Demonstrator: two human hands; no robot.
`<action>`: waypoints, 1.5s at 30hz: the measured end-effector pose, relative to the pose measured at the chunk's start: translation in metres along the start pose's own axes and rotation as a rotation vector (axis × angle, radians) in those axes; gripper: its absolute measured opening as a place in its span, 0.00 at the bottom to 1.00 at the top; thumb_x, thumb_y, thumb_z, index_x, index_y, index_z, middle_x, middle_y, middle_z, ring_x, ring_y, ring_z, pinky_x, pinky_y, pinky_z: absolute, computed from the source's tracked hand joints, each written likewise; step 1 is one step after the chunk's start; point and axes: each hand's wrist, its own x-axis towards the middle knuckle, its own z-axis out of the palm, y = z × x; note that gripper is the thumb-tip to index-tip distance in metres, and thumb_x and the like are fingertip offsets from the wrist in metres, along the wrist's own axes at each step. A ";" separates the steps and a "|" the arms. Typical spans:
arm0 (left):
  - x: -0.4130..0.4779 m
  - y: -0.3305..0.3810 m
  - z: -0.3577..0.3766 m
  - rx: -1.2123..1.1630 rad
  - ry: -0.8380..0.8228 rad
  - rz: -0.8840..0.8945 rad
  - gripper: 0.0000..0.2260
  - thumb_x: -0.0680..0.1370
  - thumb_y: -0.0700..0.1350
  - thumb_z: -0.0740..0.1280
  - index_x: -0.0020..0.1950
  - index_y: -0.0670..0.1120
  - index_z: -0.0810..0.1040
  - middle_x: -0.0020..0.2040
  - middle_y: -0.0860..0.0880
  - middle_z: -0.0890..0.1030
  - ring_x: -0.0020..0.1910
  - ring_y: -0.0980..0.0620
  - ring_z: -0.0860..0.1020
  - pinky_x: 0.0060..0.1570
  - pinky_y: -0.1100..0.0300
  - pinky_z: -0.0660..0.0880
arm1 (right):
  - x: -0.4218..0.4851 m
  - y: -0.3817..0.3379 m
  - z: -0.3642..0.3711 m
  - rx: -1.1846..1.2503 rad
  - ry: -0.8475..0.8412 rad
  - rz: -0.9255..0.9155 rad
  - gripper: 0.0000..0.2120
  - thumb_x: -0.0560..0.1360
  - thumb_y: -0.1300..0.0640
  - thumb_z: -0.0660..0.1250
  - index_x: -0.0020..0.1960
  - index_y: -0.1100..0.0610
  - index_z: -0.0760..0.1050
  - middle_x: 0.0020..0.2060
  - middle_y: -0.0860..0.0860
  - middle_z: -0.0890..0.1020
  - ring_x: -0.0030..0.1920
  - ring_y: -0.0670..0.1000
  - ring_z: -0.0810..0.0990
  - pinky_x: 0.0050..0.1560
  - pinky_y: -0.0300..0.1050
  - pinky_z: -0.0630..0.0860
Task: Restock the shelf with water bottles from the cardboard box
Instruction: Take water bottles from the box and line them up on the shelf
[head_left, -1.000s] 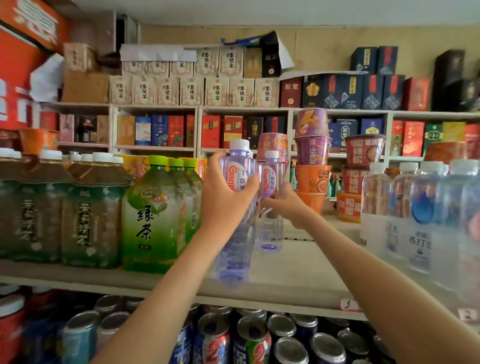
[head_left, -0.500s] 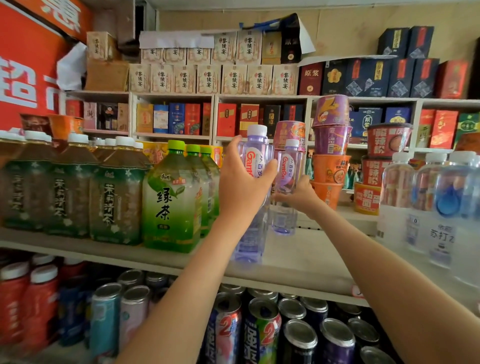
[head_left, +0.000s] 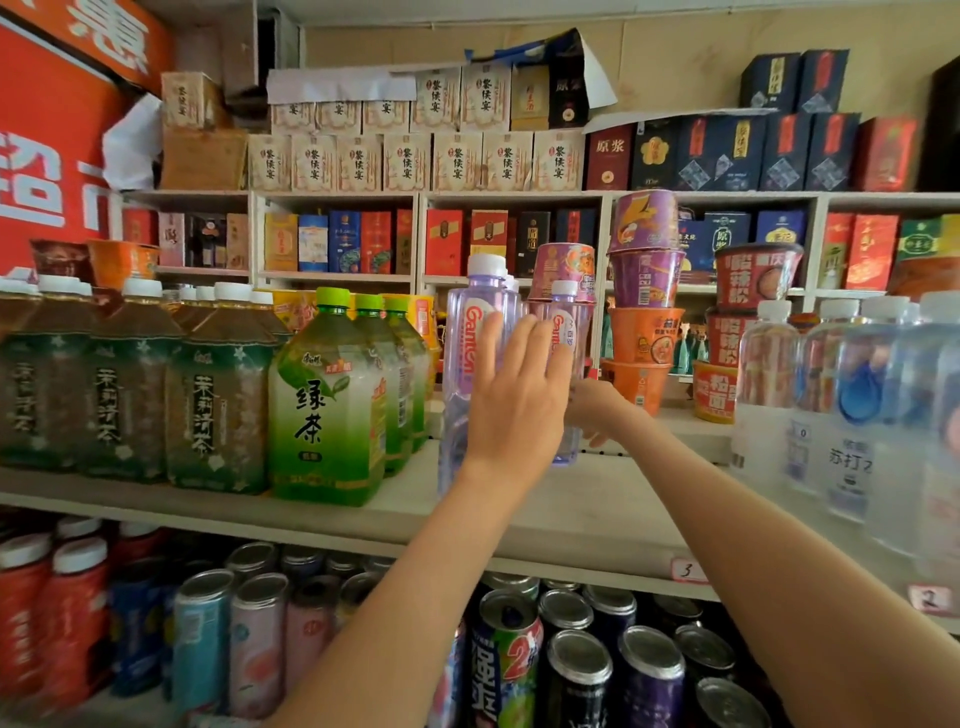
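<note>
two ganten water bottles stand upright on the middle shelf (head_left: 597, 514), in the gap between the green tea bottles (head_left: 327, 405) and the clear soda water bottles (head_left: 841, 410). the taller front bottle (head_left: 467, 343) stands near the shelf edge; the rear bottle (head_left: 569, 322) stands just behind it, to the right. the left hand (head_left: 519, 400) has its fingers straight and spread, laid flat against the front bottle's side. the right hand (head_left: 597, 410) reaches to the rear bottle's lower part, but the left hand hides its fingers, so i cannot tell its grip. stacked noodle cups (head_left: 644, 332) stand behind; cans (head_left: 576, 670) fill the shelf below.
</note>
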 end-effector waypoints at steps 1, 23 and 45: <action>0.000 0.001 -0.003 0.015 -0.049 0.009 0.10 0.71 0.39 0.67 0.52 0.44 0.81 0.53 0.45 0.82 0.59 0.45 0.77 0.70 0.45 0.52 | -0.002 0.000 0.001 0.004 -0.044 0.015 0.08 0.74 0.61 0.66 0.52 0.60 0.71 0.49 0.62 0.78 0.35 0.52 0.77 0.30 0.42 0.74; 0.002 0.001 -0.009 0.000 -0.114 0.026 0.06 0.72 0.38 0.66 0.43 0.45 0.82 0.42 0.49 0.83 0.51 0.48 0.79 0.71 0.43 0.49 | -0.058 -0.034 -0.012 0.042 0.149 -0.218 0.12 0.77 0.63 0.59 0.58 0.64 0.74 0.54 0.59 0.80 0.54 0.57 0.79 0.50 0.41 0.74; -0.294 -0.137 -0.172 -0.411 -0.411 -0.602 0.09 0.78 0.42 0.60 0.53 0.39 0.77 0.47 0.44 0.78 0.45 0.53 0.76 0.46 0.67 0.72 | -0.255 -0.115 0.241 0.286 -0.365 -0.863 0.07 0.73 0.61 0.66 0.45 0.66 0.76 0.34 0.58 0.81 0.35 0.58 0.80 0.35 0.41 0.66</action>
